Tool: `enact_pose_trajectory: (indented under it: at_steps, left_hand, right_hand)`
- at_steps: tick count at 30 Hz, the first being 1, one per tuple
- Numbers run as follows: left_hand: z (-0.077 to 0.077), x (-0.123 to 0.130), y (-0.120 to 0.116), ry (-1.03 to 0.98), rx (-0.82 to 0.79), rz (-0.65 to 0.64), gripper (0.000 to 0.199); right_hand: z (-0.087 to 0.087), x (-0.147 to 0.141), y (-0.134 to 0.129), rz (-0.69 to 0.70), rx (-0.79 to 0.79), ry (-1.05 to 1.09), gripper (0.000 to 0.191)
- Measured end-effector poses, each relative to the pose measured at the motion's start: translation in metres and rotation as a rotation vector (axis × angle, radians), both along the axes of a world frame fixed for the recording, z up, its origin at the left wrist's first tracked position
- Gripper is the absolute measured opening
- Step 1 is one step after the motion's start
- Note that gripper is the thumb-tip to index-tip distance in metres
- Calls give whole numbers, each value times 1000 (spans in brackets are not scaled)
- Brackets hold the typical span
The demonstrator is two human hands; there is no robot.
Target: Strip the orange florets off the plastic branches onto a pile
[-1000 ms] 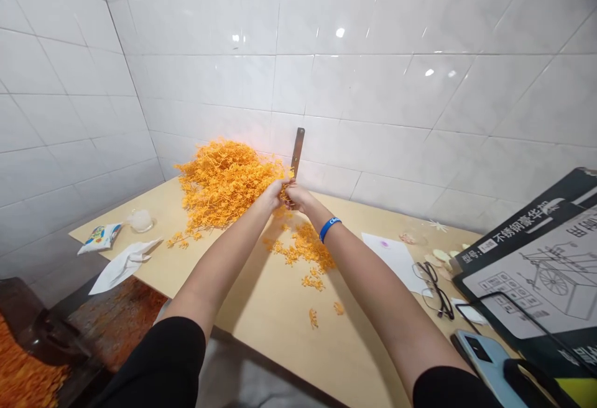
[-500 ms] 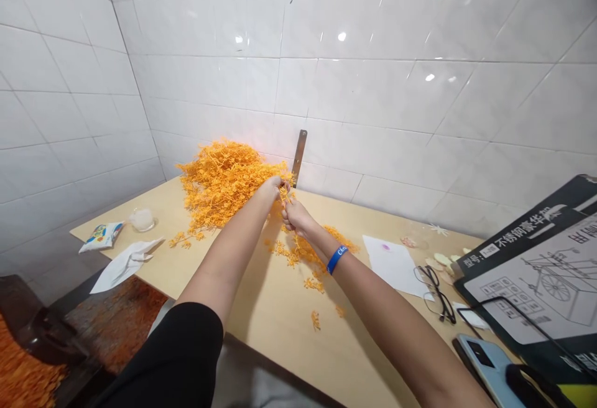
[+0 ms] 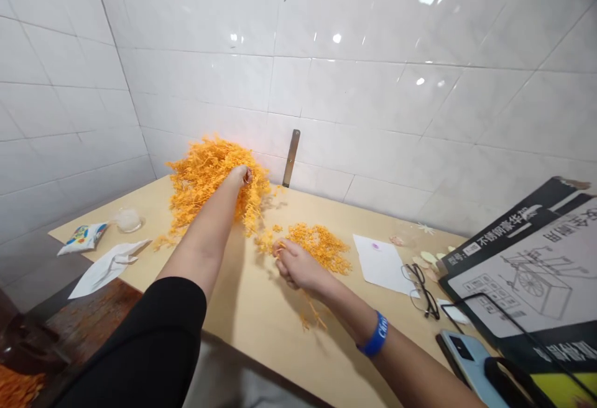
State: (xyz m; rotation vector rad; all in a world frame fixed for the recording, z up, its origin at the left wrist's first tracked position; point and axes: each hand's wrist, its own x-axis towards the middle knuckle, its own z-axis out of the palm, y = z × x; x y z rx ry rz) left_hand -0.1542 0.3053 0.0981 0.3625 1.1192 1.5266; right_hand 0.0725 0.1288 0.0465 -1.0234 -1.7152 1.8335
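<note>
A large heap of orange dried flowers (image 3: 200, 178) lies on the wooden table (image 3: 289, 346) near the wall. My left hand (image 3: 243, 175) is at the heap's right side, its fingers curled around orange sprigs that hang down below it. Lower and to the right, my right hand (image 3: 296, 265) is closed on a small orange sprig, whose flowers stick out to the left of the fingertips. Just behind my right hand lies a smaller pile of orange flowers (image 3: 321, 246). A few thin stems (image 3: 313, 315) show below my right wrist.
Right of the small pile are a white paper sheet (image 3: 383, 264), glasses (image 3: 422, 290), a light blue phone (image 3: 471, 364) and a dark printed box (image 3: 527, 290). At left lie a snack packet (image 3: 83, 238), a clear cup (image 3: 127, 220) and a tissue (image 3: 105, 268). A metal bracket (image 3: 291, 158) stands against the wall.
My hands were together beside the heap and have moved apart. My left hand went left into the heap's sprigs; my right hand came down toward me with a sprig.
</note>
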Motion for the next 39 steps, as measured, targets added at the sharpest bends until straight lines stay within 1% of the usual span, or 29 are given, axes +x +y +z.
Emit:
enact_pose_trajectory:
  at_steps: [1, 3, 5, 6, 7, 9, 12, 13, 15, 18, 20, 21, 22, 24, 25, 27, 28, 31, 33, 34, 36, 39]
  left_hand:
    - [3, 1, 1, 32, -30, -36, 35]
    - [7, 10, 2, 82, -78, -129, 40]
    - [8, 22, 3, 135, -90, -241, 50]
    - [9, 28, 2, 177, -82, -308, 54]
    - [9, 33, 0, 230, -70, -377, 56]
    - [8, 41, -6, 343, -48, -488, 53]
    - [7, 49, -22, 453, -7, -584, 42]
    - [8, 53, -29, 488, 29, -614, 38]
    - [9, 59, -45, 570, 153, -665, 32]
    - [10, 68, -73, 725, 389, -688, 17]
    - [5, 72, -85, 864, 500, -682, 24]
    - [-1, 74, -88, 951, 535, -656, 28]
    - [-7, 75, -88, 1051, 550, -604, 29]
    - [-22, 74, -81, 1237, 527, -445, 22]
    - [-28, 72, -74, 1303, 498, -366, 22]
    - [-36, 60, -60, 1365, 423, -246, 29]
    - [-38, 51, -53, 1368, 389, -202, 32]
    - [-36, 21, -41, 1366, 302, -86, 38]
    - [-32, 8, -37, 1377, 269, -51, 40]
    - [-31, 6, -37, 1389, 263, -53, 40]
    - [-30, 11, -38, 1416, 270, -85, 35]
    - [-30, 28, -48, 1453, 319, -150, 24]
  right_hand:
    - [-2, 10, -1, -32, -6, 21, 6]
    - [-4, 29, 2, -92, -13, 81, 13]
    - [-5, 46, 7, -104, 16, 127, 17]
    - [-5, 53, 9, -96, 56, 134, 19]
    - [-6, 60, 11, -83, 113, 130, 21]
    - [-6, 70, 11, -71, 275, 102, 24]
    - [-6, 81, 10, -112, 527, 69, 25]
    - [-5, 84, 12, -133, 573, 67, 26]
    - [0, 88, 16, -171, 601, 79, 27]
    - [16, 92, 21, -231, 544, 125, 30]
    - [30, 92, 20, -280, 394, 149, 31]
    - [37, 91, 18, -299, 294, 162, 31]
    - [43, 89, 13, -310, 194, 177, 30]
    - [52, 84, 0, -296, 31, 209, 29]
    - [55, 81, -9, -273, -24, 224, 28]
    - [57, 79, -31, -191, -90, 243, 25]
    - [58, 79, -43, -135, -111, 254, 25]
    - [63, 89, -77, 19, -115, 310, 23]
    - [67, 100, -90, 7, -65, 320, 22]
    - [69, 106, -93, -26, -27, 310, 22]
    - [70, 115, -89, -89, 53, 267, 25]
    - [65, 122, -71, -160, 188, 215, 32]
